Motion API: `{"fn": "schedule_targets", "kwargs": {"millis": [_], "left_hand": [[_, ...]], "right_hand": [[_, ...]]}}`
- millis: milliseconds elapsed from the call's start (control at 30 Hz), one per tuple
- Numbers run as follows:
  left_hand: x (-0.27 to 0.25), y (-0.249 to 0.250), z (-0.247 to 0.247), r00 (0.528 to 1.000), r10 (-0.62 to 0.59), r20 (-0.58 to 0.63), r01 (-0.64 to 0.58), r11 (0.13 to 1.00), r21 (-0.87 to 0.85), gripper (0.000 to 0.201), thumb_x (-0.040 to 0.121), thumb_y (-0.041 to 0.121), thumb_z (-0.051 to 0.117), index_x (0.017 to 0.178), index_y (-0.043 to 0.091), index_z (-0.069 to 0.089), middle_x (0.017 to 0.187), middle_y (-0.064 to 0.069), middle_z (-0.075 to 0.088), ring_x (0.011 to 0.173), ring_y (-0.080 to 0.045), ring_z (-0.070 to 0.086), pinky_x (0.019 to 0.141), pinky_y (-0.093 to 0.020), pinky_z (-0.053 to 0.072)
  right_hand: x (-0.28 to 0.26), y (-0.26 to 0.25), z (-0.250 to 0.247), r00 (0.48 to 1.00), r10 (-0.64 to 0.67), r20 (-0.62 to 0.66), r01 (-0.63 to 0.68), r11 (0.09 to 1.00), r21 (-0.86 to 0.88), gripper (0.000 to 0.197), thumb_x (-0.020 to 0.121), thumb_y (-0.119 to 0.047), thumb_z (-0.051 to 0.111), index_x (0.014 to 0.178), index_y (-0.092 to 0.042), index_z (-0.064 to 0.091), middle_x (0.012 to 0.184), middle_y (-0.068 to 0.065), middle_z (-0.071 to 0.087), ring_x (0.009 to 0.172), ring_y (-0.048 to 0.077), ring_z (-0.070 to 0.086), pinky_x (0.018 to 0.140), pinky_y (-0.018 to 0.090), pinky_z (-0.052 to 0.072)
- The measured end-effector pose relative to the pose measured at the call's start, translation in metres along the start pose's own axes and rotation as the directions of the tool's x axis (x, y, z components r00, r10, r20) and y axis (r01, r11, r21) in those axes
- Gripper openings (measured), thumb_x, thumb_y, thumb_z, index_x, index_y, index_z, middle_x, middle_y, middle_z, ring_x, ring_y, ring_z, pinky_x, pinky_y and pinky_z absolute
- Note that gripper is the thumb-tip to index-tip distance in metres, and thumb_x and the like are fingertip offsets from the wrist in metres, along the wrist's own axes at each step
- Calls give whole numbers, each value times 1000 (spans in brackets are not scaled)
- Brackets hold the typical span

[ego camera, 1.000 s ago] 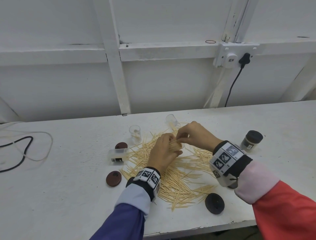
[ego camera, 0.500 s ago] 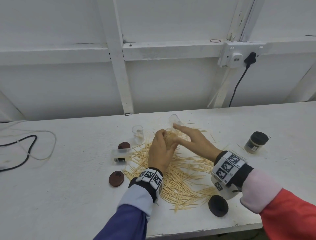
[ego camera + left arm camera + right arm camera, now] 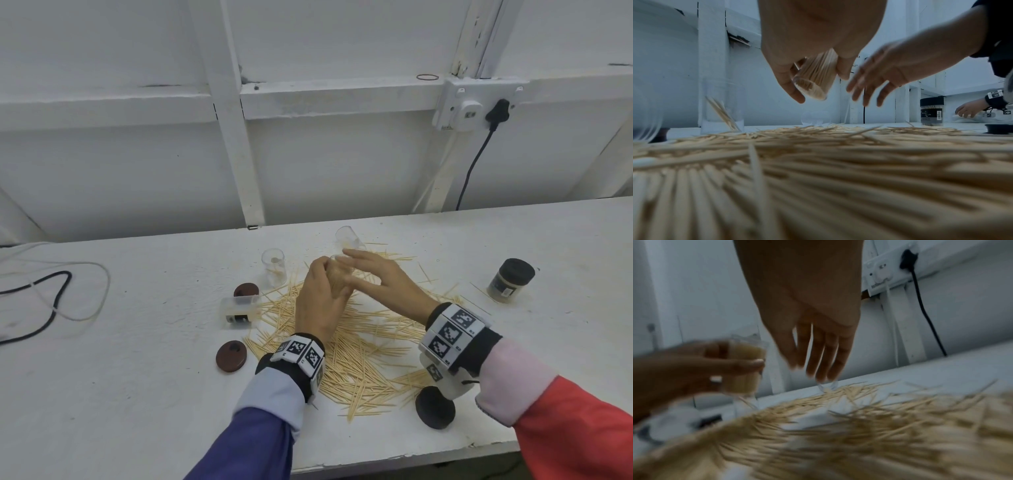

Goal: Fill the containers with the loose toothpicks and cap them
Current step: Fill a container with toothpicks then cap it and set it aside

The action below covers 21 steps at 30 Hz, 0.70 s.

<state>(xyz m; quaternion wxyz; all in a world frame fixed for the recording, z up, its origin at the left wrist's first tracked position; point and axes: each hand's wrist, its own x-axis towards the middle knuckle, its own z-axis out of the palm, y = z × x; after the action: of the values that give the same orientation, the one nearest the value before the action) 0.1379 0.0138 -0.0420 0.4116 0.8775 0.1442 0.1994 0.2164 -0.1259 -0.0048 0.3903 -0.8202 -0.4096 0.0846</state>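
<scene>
My left hand [image 3: 320, 298] grips a small clear container [image 3: 337, 274] packed with toothpicks and holds it tilted above the pile. In the left wrist view the container [image 3: 813, 78] sits between thumb and fingers, its base toward the camera. My right hand [image 3: 373, 279] hovers just right of it with its fingers straight and spread, holding nothing; the right wrist view shows these fingers [image 3: 818, 353] beside the held container [image 3: 744, 368]. Loose toothpicks [image 3: 359, 346] cover the white table under both hands. A black lid [image 3: 435, 407] lies by my right wrist.
An upright clear container [image 3: 274, 267] with a few toothpicks stands left of the hands. Another [image 3: 349, 238] lies tipped behind them, and a third [image 3: 238, 308] lies on its side. Two brown lids [image 3: 246, 290] [image 3: 231, 355] lie left. A capped full container [image 3: 510, 281] stands right. Cables [image 3: 51, 301] lie far left.
My right hand has left the mouth of the container and spread its fingers. The left hand has raised the filled container slightly away from the pile.
</scene>
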Motion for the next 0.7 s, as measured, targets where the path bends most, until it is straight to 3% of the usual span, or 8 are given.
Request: {"fn": "schedule_targets", "kwargs": {"millis": [67,133,200,267,367,500,700], "left_hand": [[0,0,0,1000,6,-17,-5,1000,15,65,88,48,65,136,15,37,128,3,51,111,-13,52,84,-24,43],[0,1,0,999,10,-35,-9,1000,29,62,87,43,68,134,15,39,129,3,50,114,-11,49,86,-22,39],[1,0,1,999,25,-35,-23,999,47,58,87,37,70,132,15,41,128,3,49,114,-11,48,86,-21,38],[1,-2,2,999,39,-27,-38,997,64,56,86,32,72,130,15,43,126,3,51,114,-12,49,85,-20,39],[1,-3,4,998,63,-4,-63,994,84,55,83,27,75,128,14,46,123,2,53,111,-13,50,85,-19,39],[2,-5,5,997,74,18,-75,992,98,55,81,25,77,126,15,48,122,2,54,111,-13,51,85,-23,44],[2,-7,7,996,88,26,-90,990,109,54,79,25,78,123,17,49,120,4,55,111,-13,52,86,-28,47]], "right_hand": [[0,5,-4,990,57,-129,-35,985,170,37,98,-37,54,134,-32,56,135,-13,56,125,1,48,103,25,41],[-1,13,-7,966,152,-208,-118,979,165,30,97,-25,57,126,-23,62,120,-6,64,107,7,59,94,30,49],[-2,24,-11,965,233,-117,-241,969,-57,20,92,-21,64,112,-20,67,108,-3,68,92,9,61,86,33,53],[-5,32,-10,938,334,93,-286,896,-341,20,87,-26,69,106,-22,69,106,-5,68,86,8,60,79,28,52],[-11,35,-5,896,403,189,-244,800,-548,29,80,-34,72,108,-24,70,105,-11,65,91,8,57,75,23,44],[-12,32,-5,905,356,232,-153,783,-603,22,83,-29,71,104,-23,74,97,-9,70,82,8,58,67,21,41],[-12,32,-4,915,317,252,-60,722,-689,12,85,-21,61,88,-25,73,90,-9,69,85,14,63,68,24,46]]}}
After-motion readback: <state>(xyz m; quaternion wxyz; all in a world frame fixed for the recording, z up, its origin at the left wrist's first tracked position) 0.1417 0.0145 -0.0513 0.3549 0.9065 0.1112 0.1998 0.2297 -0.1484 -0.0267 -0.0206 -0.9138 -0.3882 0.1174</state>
